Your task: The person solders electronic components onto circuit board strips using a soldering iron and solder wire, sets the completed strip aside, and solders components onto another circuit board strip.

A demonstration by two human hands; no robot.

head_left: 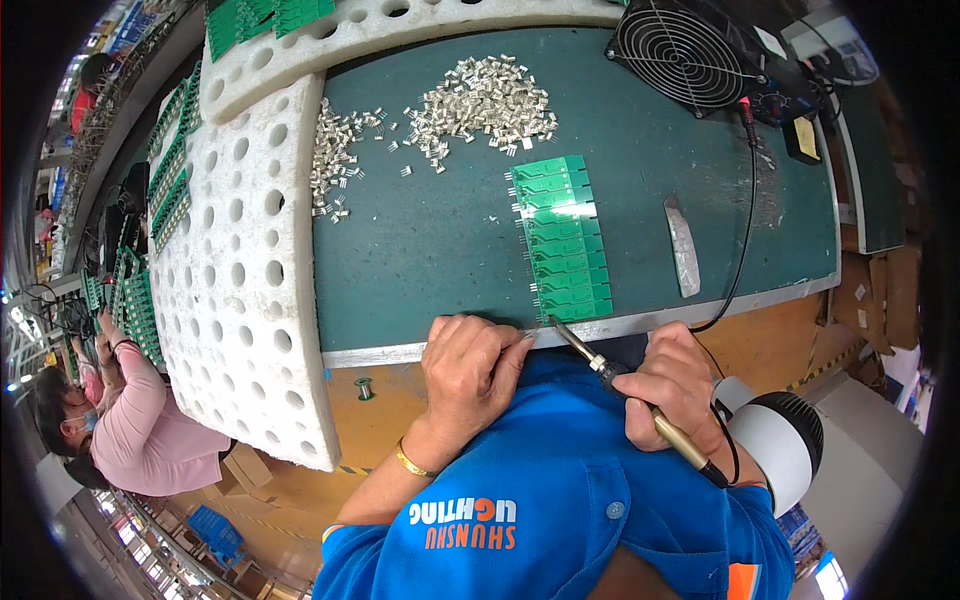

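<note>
Clearly, our right hand [670, 385] is wrapped around a soldering iron [606, 371], its tip at the near left corner of a green board panel [563, 240]. Our left hand [465, 366] is curled at the front edge of the counter [430, 250]; whether thumb and forefinger pinch something thin, we cannot tell. The panel lies flat, its near end close to that edge, small pins [521, 222] sticking out along its left side. Since these sit close together, a slipping tip could bridge neighbours; since our left fingers are near the heat, it could burn us too. Farther right, a black cord [754, 190] crosses the front edge; a snag there might jerk the iron. A fan [690, 58] stands at the far right corner, loose connectors [485, 105] are heaped toward the far edge, and a perforated foam sheet [235, 260] lines the left edge.
</note>
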